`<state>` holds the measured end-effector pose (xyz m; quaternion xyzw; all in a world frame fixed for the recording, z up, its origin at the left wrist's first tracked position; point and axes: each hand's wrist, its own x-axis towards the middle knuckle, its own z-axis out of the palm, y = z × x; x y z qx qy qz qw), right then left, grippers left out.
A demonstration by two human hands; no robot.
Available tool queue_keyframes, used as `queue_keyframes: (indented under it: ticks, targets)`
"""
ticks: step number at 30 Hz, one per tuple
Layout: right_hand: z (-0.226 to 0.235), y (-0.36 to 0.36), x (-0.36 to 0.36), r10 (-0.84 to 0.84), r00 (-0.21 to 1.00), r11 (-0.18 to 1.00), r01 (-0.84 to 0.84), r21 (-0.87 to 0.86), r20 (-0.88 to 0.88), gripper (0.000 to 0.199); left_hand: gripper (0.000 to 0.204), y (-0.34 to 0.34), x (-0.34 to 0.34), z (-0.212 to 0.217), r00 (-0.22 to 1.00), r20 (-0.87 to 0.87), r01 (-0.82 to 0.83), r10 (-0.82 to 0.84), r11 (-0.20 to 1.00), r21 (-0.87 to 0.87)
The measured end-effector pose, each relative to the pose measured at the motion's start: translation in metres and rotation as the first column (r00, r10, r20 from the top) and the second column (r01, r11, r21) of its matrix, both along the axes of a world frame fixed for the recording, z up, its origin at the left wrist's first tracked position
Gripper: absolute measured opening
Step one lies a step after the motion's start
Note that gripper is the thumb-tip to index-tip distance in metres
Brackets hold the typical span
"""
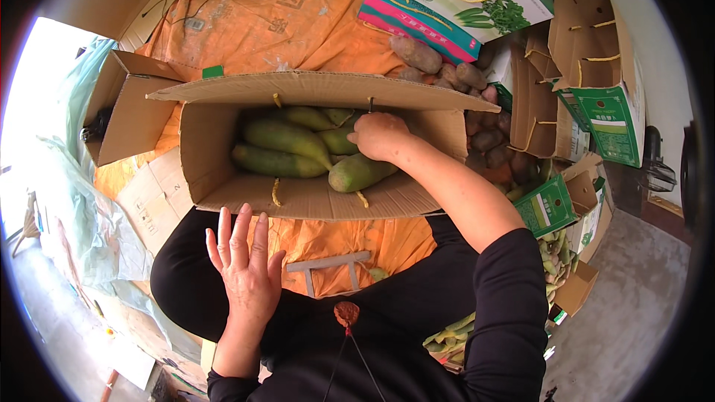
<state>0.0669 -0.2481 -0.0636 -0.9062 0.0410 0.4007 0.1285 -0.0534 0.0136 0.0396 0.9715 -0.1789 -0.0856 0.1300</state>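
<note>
A big orange sheet (320, 15) lies under and beyond all the fingers. The open cardboard box (208, 141) sits just past the left fingertips, and the right fingers are down inside it. To the right of the right fingers is a pile of brownish root vegetables (488, 138). Fat green radishes (283, 138) lie in the box, mostly left of the right fingers, and one plump radish (361, 173) is just below them. The right hand (381, 136) has its fingers bent and close together; one cannot tell if they grip a radish. The left hand (250, 283) has its fingers spread wide, holding nothing. A little yellow cord (276, 192) hangs in the box, just beyond the left fingertips.
</note>
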Motion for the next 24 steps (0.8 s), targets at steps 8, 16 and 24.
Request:
queue_keyframes:
  ticks: [8,16,24]
  targets:
    - [-0.009,-0.001,-0.003,0.033,0.996,0.999,-0.036,0.028,0.086,0.022,0.064,0.001,0.001,0.0,1.0,-0.003,0.007,-0.007,1.0,0.0]
    - [0.026,-0.004,-0.005,0.099,0.98,0.991,-0.113,0.072,0.173,0.021,0.062,0.0,0.001,0.006,1.0,-0.018,0.0,0.0,1.0,-0.024]
    - [0.093,-0.048,-0.054,-0.128,0.883,0.878,-0.111,0.466,0.451,0.018,0.061,0.009,0.004,0.039,0.999,-0.024,0.02,-0.023,0.996,-0.091]
